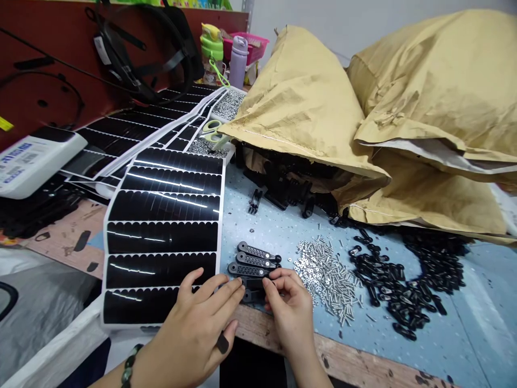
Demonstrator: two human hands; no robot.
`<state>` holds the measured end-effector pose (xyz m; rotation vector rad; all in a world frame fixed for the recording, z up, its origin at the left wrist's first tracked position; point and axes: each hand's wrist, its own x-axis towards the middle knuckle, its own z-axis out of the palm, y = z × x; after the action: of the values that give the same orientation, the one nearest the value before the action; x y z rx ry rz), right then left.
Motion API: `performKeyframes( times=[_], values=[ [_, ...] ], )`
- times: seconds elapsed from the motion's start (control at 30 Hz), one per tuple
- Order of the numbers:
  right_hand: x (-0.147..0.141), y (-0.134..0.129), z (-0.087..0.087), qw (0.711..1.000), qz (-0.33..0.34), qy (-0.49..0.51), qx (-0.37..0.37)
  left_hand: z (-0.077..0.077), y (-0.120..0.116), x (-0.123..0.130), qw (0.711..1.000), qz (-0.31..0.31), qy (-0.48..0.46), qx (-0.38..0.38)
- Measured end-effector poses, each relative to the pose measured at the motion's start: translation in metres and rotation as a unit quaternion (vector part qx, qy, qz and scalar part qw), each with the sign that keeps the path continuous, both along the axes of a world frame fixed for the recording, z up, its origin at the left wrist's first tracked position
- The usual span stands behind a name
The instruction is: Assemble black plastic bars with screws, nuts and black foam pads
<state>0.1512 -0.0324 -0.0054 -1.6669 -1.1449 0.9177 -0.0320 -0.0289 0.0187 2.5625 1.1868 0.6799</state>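
Observation:
My left hand (202, 320) lies with fingers stretched out, its fingertips on the left end of a black plastic arm (252, 295) at the table's front edge. A small black piece (222, 343) sticks to its thumb. My right hand (293, 310) is closed, thumb and fingers pinching the right end of a flat black strip (254, 283) on that arm. Its fingertips hide that end. Just behind, several similar black plastic arms (255, 260) with lattice ribs and silver screws lie side by side. Left of them is a sheet of black stickers (161, 237) with scalloped edges.
Loose silver screws and nuts (329, 280) are heaped to the right, beside many small black parts (388, 275). Brown paper sacks (299, 97) stand behind, one spilling black parts. Scissors (212, 132), a purple bottle (239, 62) and a white box (38, 159) are farther back.

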Motion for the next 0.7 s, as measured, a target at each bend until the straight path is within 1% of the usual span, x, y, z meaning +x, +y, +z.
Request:
performKeyframes(
  times=[0.17,0.3,0.4,0.47,0.53,0.57,0.63,0.67,0.7],
  values=[
    [0.0,-0.001,0.0,1.0,-0.004,0.01,0.008,0.0,0.0,-0.002,1.0,-0.004,0.004,-0.008],
    [0.0,0.001,0.002,0.999,0.015,-0.025,0.028,0.001,0.0,-0.004,1.0,-0.003,0.007,-0.012],
    [0.0,0.003,0.003,0.998,0.042,-0.046,0.02,-0.001,0.0,-0.004,0.999,-0.026,0.037,-0.018],
    [0.001,0.005,0.003,0.992,0.065,-0.104,0.039,-0.003,0.0,-0.002,0.998,-0.033,0.053,-0.025],
    [0.004,0.007,0.003,0.971,0.09,-0.211,0.069,-0.005,0.001,0.001,0.998,-0.024,0.051,-0.032],
    [0.007,0.008,0.003,0.954,0.102,-0.272,0.075,-0.004,0.001,0.002,0.998,-0.016,0.045,-0.037],
    [0.011,0.008,0.007,0.919,0.117,-0.371,0.064,-0.001,0.003,0.004,0.998,-0.017,0.035,-0.054],
    [0.012,0.007,0.011,0.908,0.12,-0.396,0.061,0.002,0.004,0.004,0.997,-0.018,0.028,-0.068],
    [0.013,0.005,0.016,0.905,0.124,-0.401,0.071,0.005,0.006,0.004,0.996,-0.018,0.02,-0.083]
  ],
)
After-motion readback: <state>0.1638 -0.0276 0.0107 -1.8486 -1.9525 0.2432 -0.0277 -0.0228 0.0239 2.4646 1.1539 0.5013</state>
